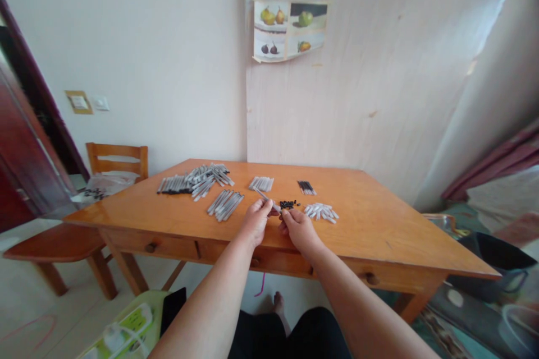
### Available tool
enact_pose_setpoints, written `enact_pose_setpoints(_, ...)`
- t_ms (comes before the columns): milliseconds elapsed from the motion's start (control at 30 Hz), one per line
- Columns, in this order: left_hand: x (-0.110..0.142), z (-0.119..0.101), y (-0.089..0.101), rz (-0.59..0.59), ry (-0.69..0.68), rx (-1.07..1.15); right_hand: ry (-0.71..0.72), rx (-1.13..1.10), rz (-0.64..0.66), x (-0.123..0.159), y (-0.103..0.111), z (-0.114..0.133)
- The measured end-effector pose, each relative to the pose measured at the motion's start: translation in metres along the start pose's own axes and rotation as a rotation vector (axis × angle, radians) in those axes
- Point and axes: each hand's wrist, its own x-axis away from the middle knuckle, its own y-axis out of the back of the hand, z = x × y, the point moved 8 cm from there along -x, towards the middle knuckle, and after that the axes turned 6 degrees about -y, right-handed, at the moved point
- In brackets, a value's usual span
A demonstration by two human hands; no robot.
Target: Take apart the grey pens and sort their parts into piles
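My left hand is closed on a slim grey pen barrel that slants up and to the left over the wooden table. My right hand is pinched at the barrel's near end; what its fingertips hold is too small to make out. Just beyond the hands lies a small heap of black caps. A cluster of short white pieces lies to the right of it. Grey barrels lie in piles to the left and far left.
A small grey bundle and thin black refills lie farther back on the table. A wooden chair with a plastic bag stands at the left, with a bench below it. A green box sits on the floor; dark buckets are on the right.
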Motion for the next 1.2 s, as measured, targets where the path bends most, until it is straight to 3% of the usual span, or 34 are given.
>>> enact_pose_setpoints(333,0.003,-0.002,-0.001,-0.018,-0.007,-0.048,0.045,0.088,-0.058,0.0,0.007,0.0)
enact_pose_setpoints(567,0.004,-0.004,-0.001,-0.038,-0.011,-0.043,0.028,0.084,0.042,0.0,-0.001,0.001)
enact_pose_setpoints(833,0.006,-0.008,-0.002,-0.06,-0.02,-0.076,0.042,0.129,-0.036,0.001,0.007,-0.001)
enact_pose_setpoints(1033,0.007,-0.009,-0.001,-0.076,-0.01,-0.063,0.033,0.141,0.067,0.0,-0.002,-0.001)
enact_pose_setpoints(1200,0.007,-0.011,-0.002,-0.078,-0.054,-0.103,0.062,0.196,-0.024,-0.002,0.004,-0.003)
